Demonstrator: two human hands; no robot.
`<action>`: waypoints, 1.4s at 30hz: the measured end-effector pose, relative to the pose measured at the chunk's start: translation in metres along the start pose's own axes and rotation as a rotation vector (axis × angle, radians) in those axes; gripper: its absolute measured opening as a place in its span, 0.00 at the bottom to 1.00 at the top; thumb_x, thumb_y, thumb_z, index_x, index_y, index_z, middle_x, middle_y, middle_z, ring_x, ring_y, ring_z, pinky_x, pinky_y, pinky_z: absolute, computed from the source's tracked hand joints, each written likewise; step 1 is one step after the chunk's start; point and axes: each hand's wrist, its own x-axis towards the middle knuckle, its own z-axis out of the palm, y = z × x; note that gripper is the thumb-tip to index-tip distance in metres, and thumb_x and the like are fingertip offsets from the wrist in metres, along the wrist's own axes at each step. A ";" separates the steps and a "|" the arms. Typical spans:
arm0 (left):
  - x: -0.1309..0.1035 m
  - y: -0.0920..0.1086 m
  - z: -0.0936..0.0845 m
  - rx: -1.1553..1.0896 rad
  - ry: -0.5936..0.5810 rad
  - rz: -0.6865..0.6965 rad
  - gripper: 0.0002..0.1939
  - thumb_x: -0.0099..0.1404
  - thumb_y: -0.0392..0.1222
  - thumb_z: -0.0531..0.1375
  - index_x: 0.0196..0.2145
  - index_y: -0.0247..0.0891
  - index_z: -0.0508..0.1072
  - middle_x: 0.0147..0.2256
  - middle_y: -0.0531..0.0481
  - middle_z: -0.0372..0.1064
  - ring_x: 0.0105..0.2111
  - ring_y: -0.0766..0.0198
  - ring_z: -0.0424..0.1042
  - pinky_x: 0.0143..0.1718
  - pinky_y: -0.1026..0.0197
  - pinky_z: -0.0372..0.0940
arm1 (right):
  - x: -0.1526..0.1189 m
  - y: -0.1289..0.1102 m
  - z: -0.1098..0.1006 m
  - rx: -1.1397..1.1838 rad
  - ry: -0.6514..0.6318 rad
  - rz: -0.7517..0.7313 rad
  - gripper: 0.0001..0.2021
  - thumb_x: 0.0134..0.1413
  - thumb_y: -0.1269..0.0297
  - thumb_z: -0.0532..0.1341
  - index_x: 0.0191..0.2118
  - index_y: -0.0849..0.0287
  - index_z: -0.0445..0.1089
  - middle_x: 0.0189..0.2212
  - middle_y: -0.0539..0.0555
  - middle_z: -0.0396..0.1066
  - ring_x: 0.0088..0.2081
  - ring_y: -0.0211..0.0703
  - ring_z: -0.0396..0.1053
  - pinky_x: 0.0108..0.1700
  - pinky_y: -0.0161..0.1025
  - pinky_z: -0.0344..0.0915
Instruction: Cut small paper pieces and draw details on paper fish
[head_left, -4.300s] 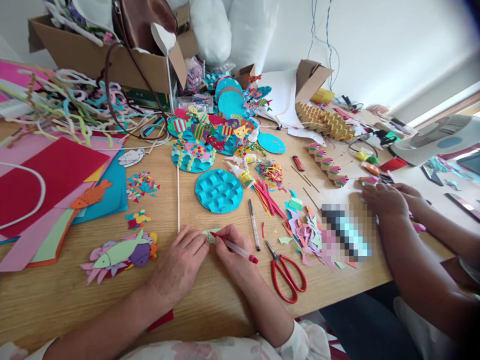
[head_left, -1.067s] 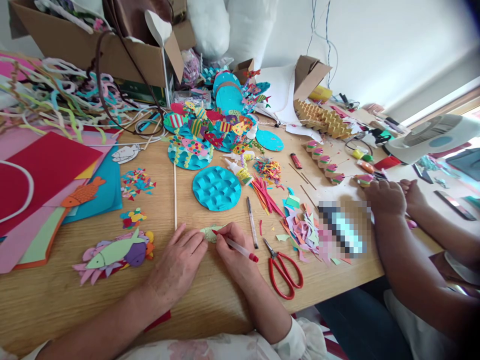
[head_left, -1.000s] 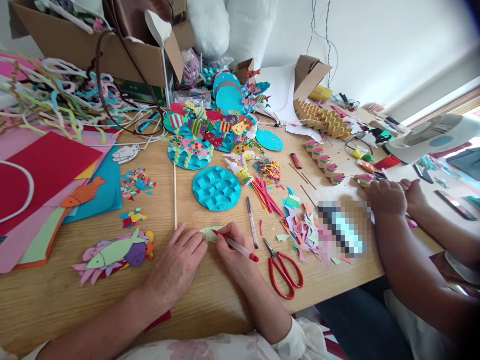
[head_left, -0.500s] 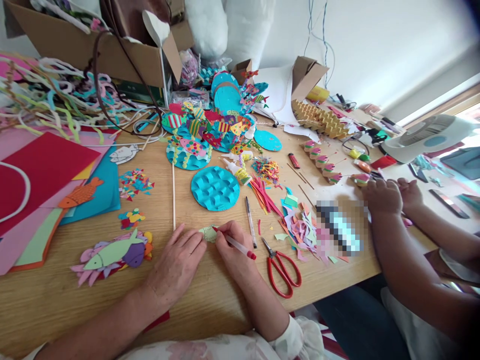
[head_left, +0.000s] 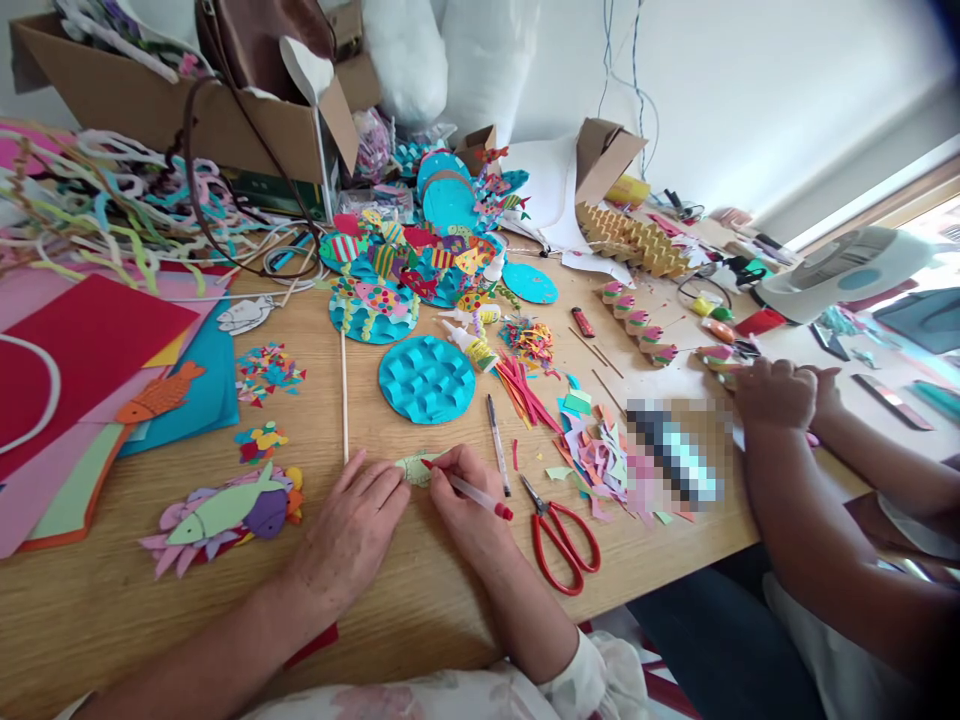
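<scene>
My right hand (head_left: 469, 505) pinches a red pen (head_left: 480, 495), its tip touching a small light green paper piece (head_left: 415, 469) with drawn marks, perhaps a fish. Flat on the table beside it lies my left hand (head_left: 358, 515), fingers stretched out, the fingertips at the paper's left edge. Part of the paper is hidden by my hands. Red-handled scissors (head_left: 564, 540) lie to the right of my right hand, near a clear pen (head_left: 498, 445). A stack of cut paper fish (head_left: 225, 515) sits to the left of my left hand.
Behind my hands stands a blue disc (head_left: 427, 380) with curled strips, next to glue bottles (head_left: 472, 345) and a wooden stick (head_left: 345, 400). Paper scraps (head_left: 596, 450) lie to the right. Coloured sheets (head_left: 90, 340) cover the left. Another person's hands (head_left: 776, 395) work at the right.
The view has shifted slightly. My right hand and the red pen stay at the green paper with little movement; the other person's hands have shifted a little.
</scene>
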 end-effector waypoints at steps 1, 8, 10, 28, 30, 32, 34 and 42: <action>0.000 0.000 0.000 -0.005 -0.007 -0.003 0.17 0.60 0.24 0.46 0.34 0.36 0.72 0.39 0.44 0.71 0.43 0.56 0.68 0.53 0.45 0.58 | 0.000 0.000 0.000 -0.005 -0.004 0.001 0.03 0.46 0.69 0.54 0.26 0.57 0.63 0.17 0.45 0.64 0.19 0.35 0.61 0.22 0.31 0.55; -0.001 -0.001 0.002 -0.020 0.014 0.015 0.16 0.62 0.25 0.46 0.35 0.34 0.72 0.39 0.43 0.71 0.43 0.55 0.68 0.52 0.43 0.58 | 0.001 0.001 0.000 -0.022 -0.008 -0.008 0.03 0.45 0.70 0.54 0.25 0.57 0.63 0.17 0.45 0.64 0.19 0.34 0.61 0.23 0.31 0.56; -0.002 -0.002 0.004 -0.019 0.018 0.018 0.15 0.62 0.26 0.46 0.35 0.33 0.71 0.39 0.43 0.71 0.42 0.55 0.68 0.52 0.43 0.58 | 0.001 0.001 0.000 -0.034 0.008 -0.015 0.03 0.45 0.69 0.54 0.25 0.57 0.63 0.17 0.45 0.63 0.19 0.34 0.61 0.23 0.30 0.56; -0.002 -0.001 0.003 -0.017 -0.012 0.015 0.15 0.62 0.26 0.46 0.35 0.35 0.71 0.39 0.43 0.70 0.43 0.55 0.67 0.52 0.43 0.58 | 0.003 0.000 0.001 -0.079 0.052 0.009 0.04 0.46 0.68 0.54 0.24 0.57 0.63 0.17 0.46 0.64 0.20 0.35 0.61 0.24 0.31 0.56; -0.002 -0.001 0.003 -0.019 -0.013 0.014 0.15 0.62 0.26 0.46 0.35 0.34 0.71 0.39 0.44 0.70 0.43 0.55 0.67 0.52 0.43 0.58 | 0.003 0.000 0.000 -0.062 0.047 0.011 0.04 0.46 0.68 0.54 0.24 0.57 0.63 0.17 0.46 0.64 0.19 0.35 0.61 0.23 0.31 0.56; -0.002 -0.001 0.004 -0.018 -0.014 0.015 0.15 0.61 0.26 0.46 0.35 0.34 0.71 0.39 0.44 0.70 0.43 0.55 0.67 0.52 0.43 0.57 | 0.002 0.001 0.000 -0.020 0.050 0.025 0.04 0.46 0.67 0.53 0.25 0.58 0.63 0.17 0.46 0.63 0.19 0.35 0.61 0.22 0.32 0.55; -0.002 -0.001 0.004 -0.017 -0.016 0.014 0.15 0.62 0.26 0.47 0.36 0.34 0.71 0.39 0.44 0.70 0.44 0.55 0.67 0.53 0.43 0.57 | 0.001 0.002 -0.001 0.019 0.046 0.034 0.04 0.47 0.67 0.53 0.25 0.58 0.62 0.17 0.46 0.64 0.19 0.35 0.60 0.22 0.32 0.55; -0.002 -0.002 0.004 -0.021 -0.011 0.014 0.14 0.62 0.26 0.47 0.35 0.34 0.71 0.39 0.43 0.71 0.43 0.55 0.67 0.53 0.43 0.57 | 0.001 0.007 0.001 -0.002 0.023 0.012 0.03 0.46 0.69 0.54 0.26 0.57 0.63 0.18 0.46 0.64 0.20 0.35 0.61 0.23 0.31 0.55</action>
